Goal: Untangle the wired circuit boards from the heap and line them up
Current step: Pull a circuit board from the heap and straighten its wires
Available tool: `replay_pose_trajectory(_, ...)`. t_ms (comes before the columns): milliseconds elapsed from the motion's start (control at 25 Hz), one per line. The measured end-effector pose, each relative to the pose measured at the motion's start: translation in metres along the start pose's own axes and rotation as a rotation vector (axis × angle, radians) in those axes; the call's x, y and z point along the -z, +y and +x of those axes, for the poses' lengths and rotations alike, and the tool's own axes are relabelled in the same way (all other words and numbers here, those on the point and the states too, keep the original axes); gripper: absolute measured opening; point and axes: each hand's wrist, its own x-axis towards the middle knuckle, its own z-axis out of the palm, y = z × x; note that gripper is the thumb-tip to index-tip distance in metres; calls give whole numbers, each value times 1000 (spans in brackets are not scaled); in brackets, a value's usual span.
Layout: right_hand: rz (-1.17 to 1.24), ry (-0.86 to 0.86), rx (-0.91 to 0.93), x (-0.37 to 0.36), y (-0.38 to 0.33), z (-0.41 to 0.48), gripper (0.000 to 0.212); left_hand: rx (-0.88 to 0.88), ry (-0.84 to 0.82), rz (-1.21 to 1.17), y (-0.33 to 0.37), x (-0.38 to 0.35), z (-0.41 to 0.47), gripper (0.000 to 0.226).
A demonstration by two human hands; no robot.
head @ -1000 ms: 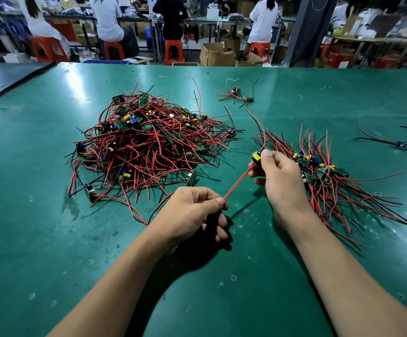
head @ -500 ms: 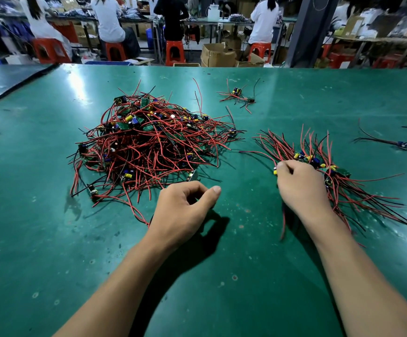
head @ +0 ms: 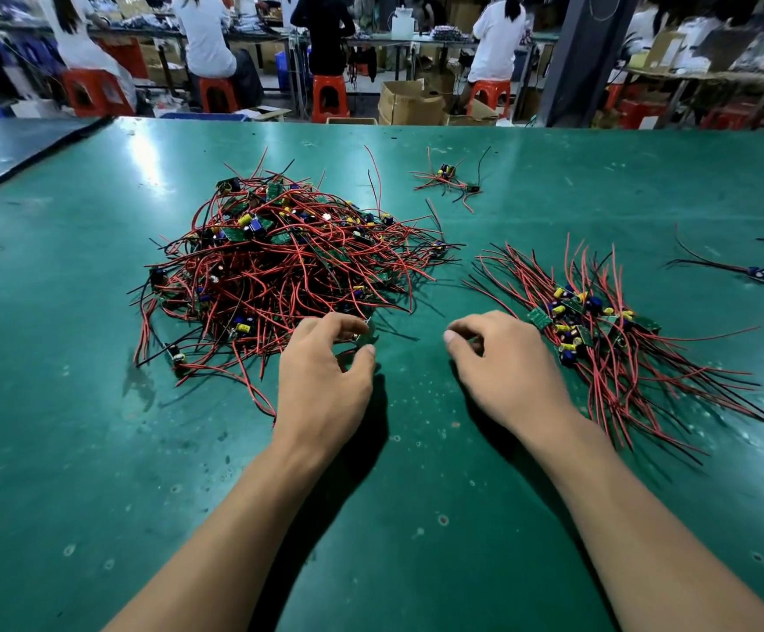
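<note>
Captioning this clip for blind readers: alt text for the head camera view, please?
A person's left hand pinches a small green circuit board at the near edge of a tangled heap of red-wired circuit boards on a green table mat; the empty right hand hovers beside a lined-up row of boards.

Two hands, left hand (head: 325,385), right hand (head: 510,376) — one tangled heap (head: 279,262), one lined-up bundle (head: 608,335)

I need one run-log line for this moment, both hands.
left hand: pinches circuit board at near edge of heap | right hand: empty, loosely curled, beside lined-up boards
</note>
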Motion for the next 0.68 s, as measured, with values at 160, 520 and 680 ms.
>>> replay_pose_trajectory(160,-152,98,-132,11,13,2,27,56,-103,69,-1,0,2,25)
replay_pose_trajectory(520,-170,161,-108,6,4,-2,26,-50,-32,273,2,-1,-4,27)
replay_pose_trajectory(680,368,56,-72,-5,-11,-2,22,-228,4,166,6,-2,-8,26)
